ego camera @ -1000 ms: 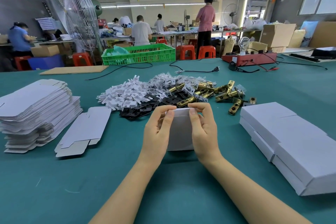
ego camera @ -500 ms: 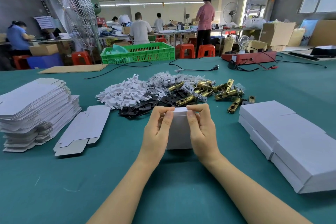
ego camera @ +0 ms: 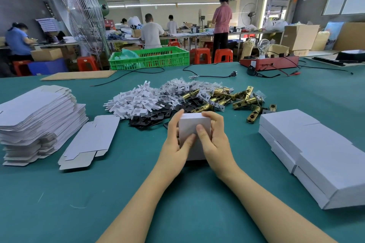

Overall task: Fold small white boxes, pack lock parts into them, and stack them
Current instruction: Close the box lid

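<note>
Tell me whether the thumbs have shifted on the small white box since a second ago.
Yes. Both thumbs have come down off the top edge of the small white box onto its near face, toward the camera; the left hand and right hand grip it.

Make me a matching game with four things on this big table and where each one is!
Things:
1. small white box
2. flat box stack
3. finished boxes
4. green crate

Places:
A. far edge of the table
B. right side
C. held in both hands
D. left side

Pairs: 1-C, 2-D, 3-B, 4-A
</note>
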`<state>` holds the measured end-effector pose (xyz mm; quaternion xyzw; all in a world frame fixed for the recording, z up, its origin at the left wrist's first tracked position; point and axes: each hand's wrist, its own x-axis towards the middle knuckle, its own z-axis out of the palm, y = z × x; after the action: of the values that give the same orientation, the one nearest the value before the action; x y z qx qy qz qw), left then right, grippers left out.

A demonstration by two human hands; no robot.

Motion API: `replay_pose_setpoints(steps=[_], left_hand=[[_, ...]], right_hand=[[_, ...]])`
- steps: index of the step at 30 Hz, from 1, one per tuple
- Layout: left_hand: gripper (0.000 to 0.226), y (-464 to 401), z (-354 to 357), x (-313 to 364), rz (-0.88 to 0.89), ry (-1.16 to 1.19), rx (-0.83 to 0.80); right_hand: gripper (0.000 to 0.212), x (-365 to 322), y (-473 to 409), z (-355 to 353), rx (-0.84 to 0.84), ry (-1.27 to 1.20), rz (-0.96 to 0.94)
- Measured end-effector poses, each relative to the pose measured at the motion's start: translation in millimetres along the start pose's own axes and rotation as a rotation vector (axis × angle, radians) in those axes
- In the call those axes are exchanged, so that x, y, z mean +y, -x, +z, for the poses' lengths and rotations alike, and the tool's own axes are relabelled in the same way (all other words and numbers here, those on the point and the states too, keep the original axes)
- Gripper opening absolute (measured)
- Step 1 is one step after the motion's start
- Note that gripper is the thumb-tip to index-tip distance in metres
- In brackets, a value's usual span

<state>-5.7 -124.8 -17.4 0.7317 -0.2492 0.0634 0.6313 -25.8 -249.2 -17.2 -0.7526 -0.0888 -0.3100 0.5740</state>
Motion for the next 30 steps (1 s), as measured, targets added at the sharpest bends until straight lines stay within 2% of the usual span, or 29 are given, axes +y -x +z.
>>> replay_pose_setpoints(steps=[1, 3, 7, 9, 12, 13, 15, 17, 22, 27, 30], left_hand=[[0.067, -1, 0, 0, -0.068, -0.006, -0.012], [0.069, -4, -2, -2, -0.157, -0.007, 0.006], [0.044, -7, -2, -4, -0.225, 0.018, 0.065], [0.032, -7, -2, -4, -0.240, 0.033, 0.118], [0.016, -10, -6, -4, -0.285, 0.042, 0.174], [0.013, -10, -7, -5, -0.296, 0.059, 0.166], [0.019, -11, -7, -4, -0.315, 0.039, 0.138], [0.024, -11, -7, -2, -0.326, 0.008, 0.106], [0.021, -10, -6, -4, -0.328, 0.012, 0.079], [0.036, -10, -3, 0, -0.406, 0.143, 0.025], [0.036, -10, -2, 1, -0.414, 0.170, 0.037]], right_hand=[[0.034, 0, -2, 0, -0.041, -0.040, 0.055], [0.049, 3, -7, -2, -0.089, -0.141, 0.209], [0.051, 4, -15, -12, -0.081, -0.177, 0.440], [0.061, 3, -18, -15, -0.147, -0.015, 0.407], [0.110, -5, -24, -22, -0.363, 0.258, 0.213], [0.119, -9, -27, -25, -0.478, 0.346, 0.138], [0.116, -15, -30, -32, -0.722, 0.530, 0.085], [0.103, -17, -30, -35, -0.827, 0.615, 0.145], [0.087, -21, -26, -28, -0.719, 0.722, 0.137], [0.098, -40, -41, -45, -0.631, 0.816, 0.205], [0.097, -66, -59, -77, -0.414, 0.786, 0.248]])
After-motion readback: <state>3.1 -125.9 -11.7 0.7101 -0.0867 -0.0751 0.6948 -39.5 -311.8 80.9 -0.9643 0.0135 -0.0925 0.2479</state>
